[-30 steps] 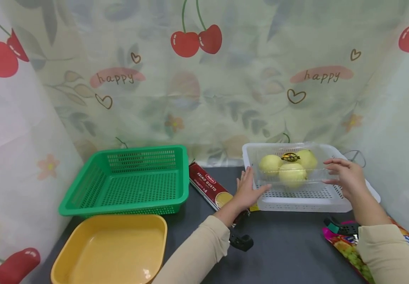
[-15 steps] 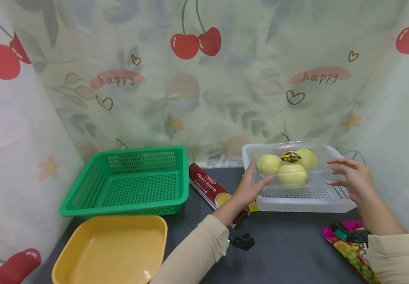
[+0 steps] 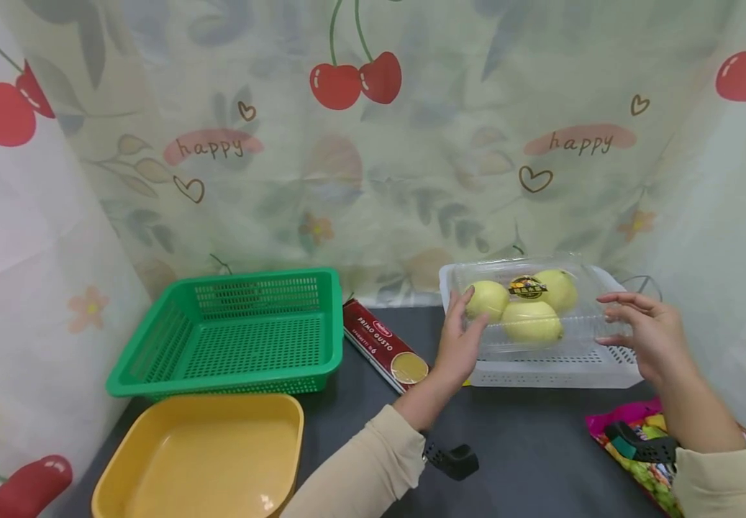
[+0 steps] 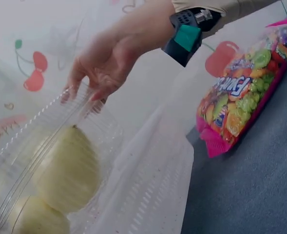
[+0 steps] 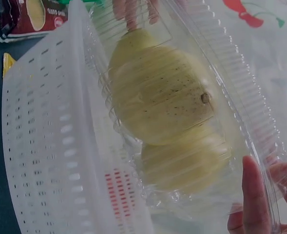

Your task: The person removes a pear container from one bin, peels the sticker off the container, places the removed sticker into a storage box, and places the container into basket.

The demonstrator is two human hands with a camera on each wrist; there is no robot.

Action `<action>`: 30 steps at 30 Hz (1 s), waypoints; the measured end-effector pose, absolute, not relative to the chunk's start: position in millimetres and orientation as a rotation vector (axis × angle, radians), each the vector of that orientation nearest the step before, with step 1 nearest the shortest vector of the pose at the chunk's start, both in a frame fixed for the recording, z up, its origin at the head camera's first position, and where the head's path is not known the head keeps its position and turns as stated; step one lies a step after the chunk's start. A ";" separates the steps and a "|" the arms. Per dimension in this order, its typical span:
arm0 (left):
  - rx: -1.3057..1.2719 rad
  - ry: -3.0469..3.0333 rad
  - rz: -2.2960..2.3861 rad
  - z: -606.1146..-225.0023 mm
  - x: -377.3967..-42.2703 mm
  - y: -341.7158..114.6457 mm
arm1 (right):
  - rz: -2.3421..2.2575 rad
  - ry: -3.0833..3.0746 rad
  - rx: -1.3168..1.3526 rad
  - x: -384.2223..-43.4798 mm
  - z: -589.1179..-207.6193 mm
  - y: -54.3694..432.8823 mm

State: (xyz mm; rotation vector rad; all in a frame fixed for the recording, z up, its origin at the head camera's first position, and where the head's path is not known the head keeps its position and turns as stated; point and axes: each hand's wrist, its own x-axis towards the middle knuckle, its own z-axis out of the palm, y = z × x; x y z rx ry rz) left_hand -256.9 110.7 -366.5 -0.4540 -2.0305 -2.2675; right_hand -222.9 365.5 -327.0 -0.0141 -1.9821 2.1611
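A clear plastic clamshell box (image 3: 585, 324) with yellow-green pears (image 3: 531, 321) inside is held over the white basket (image 3: 557, 375), tilted a little. On its lid is a black and gold label (image 3: 528, 288). My left hand (image 3: 458, 349) grips the box's left end, thumb toward the front. At the opposite end my right hand (image 3: 654, 334) pinches the edge between thumb and fingers, which the left wrist view also shows. Through the plastic in the right wrist view, the pears (image 5: 158, 92) press close together, and some fingers of the left hand (image 5: 133, 10) appear at the far end.
A red spaghetti pack (image 3: 385, 342) lies left of the white basket. Further left stand a green basket (image 3: 334, 345) and a yellow tub (image 3: 293, 446). A colourful fruit-print bag (image 3: 638, 439) lies under the right forearm. A patterned curtain (image 3: 373, 201) closes off the back.
The box of pears has risen from the white basket toward me and shifted slightly left. My right hand has moved with its end, and my left hand has come further round the other end.
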 end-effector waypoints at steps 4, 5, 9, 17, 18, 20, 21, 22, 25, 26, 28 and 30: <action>-0.383 -1.996 -2.224 -363.8 -249.8 108.7 | 2.143 -1.978 0.014 -217.0 -324.9 358.1; -0.366 -1.987 -2.217 -363.0 -248.2 107.7 | 2.136 -1.980 0.024 -215.4 -324.5 356.2; -0.359 -1.977 -2.173 -361.1 -240.4 101.7 | 2.122 -1.991 0.049 -208.5 -324.9 349.1; -0.438 -1.909 -2.145 -358.8 -223.7 80.2 | 2.107 -1.976 0.047 -193.1 -332.3 330.7; -0.447 -1.911 -2.150 -359.0 -221.7 76.1 | 2.109 -1.968 0.042 -190.7 -334.2 326.9; -0.457 -1.932 -2.140 -359.9 -218.2 67.6 | 2.114 -1.952 0.033 -185.4 -338.0 319.1; -0.451 -1.952 -2.127 -360.2 -216.5 63.5 | 2.125 -1.936 0.035 -182.9 -339.9 315.3; -0.443 -1.974 -2.111 -360.5 -214.5 59.4 | 2.131 -1.925 0.033 -180.5 -341.3 311.7; -0.428 -2.034 -2.032 -361.4 -208.5 48.5 | 2.127 -1.901 0.067 -174.0 -344.9 302.5; -0.423 -2.043 -2.005 -361.5 -206.2 45.5 | 2.123 -1.894 0.083 -172.1 -346.1 299.9; -0.416 -2.053 -1.966 -362.2 -201.7 39.9 | 2.092 -1.902 0.112 -168.1 -348.3 295.4; -0.424 -2.045 -1.951 -364.1 -197.2 34.9 | 2.065 -1.913 0.129 -164.0 -351.5 291.3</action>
